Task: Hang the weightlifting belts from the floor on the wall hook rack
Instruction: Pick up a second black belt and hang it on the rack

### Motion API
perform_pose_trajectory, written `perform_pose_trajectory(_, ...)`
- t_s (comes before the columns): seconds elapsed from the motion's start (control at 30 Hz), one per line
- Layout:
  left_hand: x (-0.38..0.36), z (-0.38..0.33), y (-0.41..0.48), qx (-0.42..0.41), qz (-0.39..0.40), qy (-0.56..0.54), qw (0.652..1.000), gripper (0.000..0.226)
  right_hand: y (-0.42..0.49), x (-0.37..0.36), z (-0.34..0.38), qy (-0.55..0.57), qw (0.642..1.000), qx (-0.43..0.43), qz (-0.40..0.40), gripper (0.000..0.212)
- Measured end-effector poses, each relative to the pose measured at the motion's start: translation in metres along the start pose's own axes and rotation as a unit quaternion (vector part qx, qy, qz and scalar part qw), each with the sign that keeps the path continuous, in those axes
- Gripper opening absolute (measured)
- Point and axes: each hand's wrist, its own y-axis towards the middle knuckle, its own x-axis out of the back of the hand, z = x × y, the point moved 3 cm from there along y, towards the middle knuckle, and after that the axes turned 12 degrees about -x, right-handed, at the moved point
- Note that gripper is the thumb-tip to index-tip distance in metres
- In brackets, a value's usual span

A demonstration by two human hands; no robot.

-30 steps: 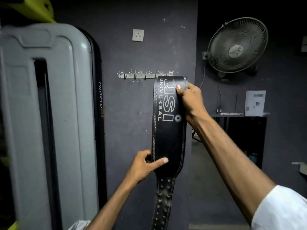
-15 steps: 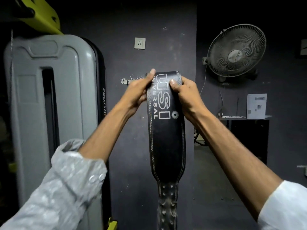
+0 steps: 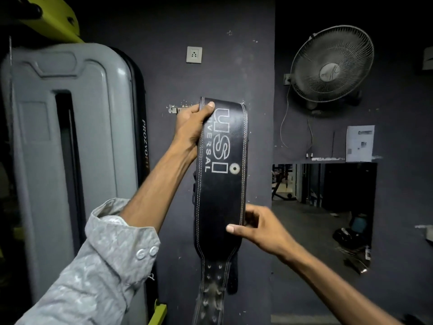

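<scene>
a black belt (image 3: pixel 221 184) hangs upright against the dark wall (image 3: pixel 234 55) in the centre of the frame, its wide printed part on top and its narrow, hole-punched strap running down out of the bottom edge. the left hand (image 3: pixel 191 126) is closed on the belt's upper left edge, thumb over the front face beside the white lettering, fingers wrapped behind. the right hand (image 3: pixel 260 227) pinches the belt's lower right edge, thumb lying across the front and fingers tucked behind. the belt's folded top sits over the rack (image 3: pixel 177 110), a metal strip on the wall of which only the left end shows, just left of the left hand; whether the belt is caught on a hook cannot be told. a second dark strap end shows behind the belt near its bottom. a grey sleeve (image 3: pixel 98 261) covers the left forearm at lower left. a grey machine cover (image 3: pixel 68 148) fills the left of the frame, a socket (image 3: pixel 194 54) sits above the belt, and a fan (image 3: pixel 331 64) is mounted at upper right.
</scene>
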Motion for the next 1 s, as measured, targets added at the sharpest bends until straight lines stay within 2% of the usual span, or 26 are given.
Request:
perform_pose_trajectory(0.07, 0.004, 0.003, -0.003, -0.007, 0.006, 0.013, 1.0, 0.019, 0.006, 0.007, 0.004, -0.006, 1.0, -0.011, -0.01, 0.035)
perform_pose_trajectory(0.13, 0.006, 0.005, -0.008, -0.016, 0.014, 0.022, 1.0, 0.013, 0.02, 0.018, 0.031, 0.027, 0.999, 0.009, -0.029, 0.033)
perform_pose_trajectory(0.2, 0.009, 0.007, -0.013, -0.024, 0.029, 0.028, 0.999, 0.01, 0.038, 0.028, 0.067, 0.074, 0.995, 0.019, -0.056, 0.041)
perform_pose_trajectory(0.33, 0.013, 0.009, -0.031, -0.024, 0.089, 0.045, 0.995, 0.024, 0.08, 0.042, 0.125, 0.172, 0.982, -0.021, -0.078, 0.057)
perform_pose_trajectory(0.47, 0.021, 0.011, -0.045, -0.018, 0.133, 0.054, 0.989, 0.03, 0.094, 0.045, 0.142, 0.255, 0.961, -0.03, -0.102, 0.04)
perform_pose_trajectory(0.57, 0.024, 0.012, -0.044, 0.046, 0.091, 0.049, 0.994, 0.049, 0.088, 0.042, 0.136, 0.212, 0.971, 0.015, -0.109, 0.021)
perform_pose_trajectory(0.63, 0.018, 0.009, -0.039, 0.088, 0.075, 0.026, 0.993, 0.052, 0.082, 0.037, 0.132, 0.166, 0.98, 0.047, -0.1, 0.025)
perform_pose_trajectory(0.77, 0.001, -0.001, -0.023, 0.088, 0.048, -0.013, 0.995, 0.04, 0.062, 0.036, 0.127, 0.111, 0.986, 0.102, -0.069, 0.027)
perform_pose_trajectory(0.83, -0.004, -0.001, -0.02, 0.052, 0.041, 0.011, 0.998, 0.02, 0.054, 0.04, 0.124, 0.088, 0.987, 0.112, -0.074, 0.025)
perform_pose_trajectory(0.9, -0.008, 0.001, -0.023, 0.024, 0.05, 0.013, 0.998, 0.01, 0.053, 0.048, 0.124, 0.088, 0.986, 0.106, -0.091, 0.033)
perform_pose_trajectory(1.0, -0.011, 0.007, -0.031, 0.003, 0.076, -0.011, 0.997, 0.025, 0.067, 0.057, 0.134, 0.109, 0.99, 0.044, -0.078, 0.07)
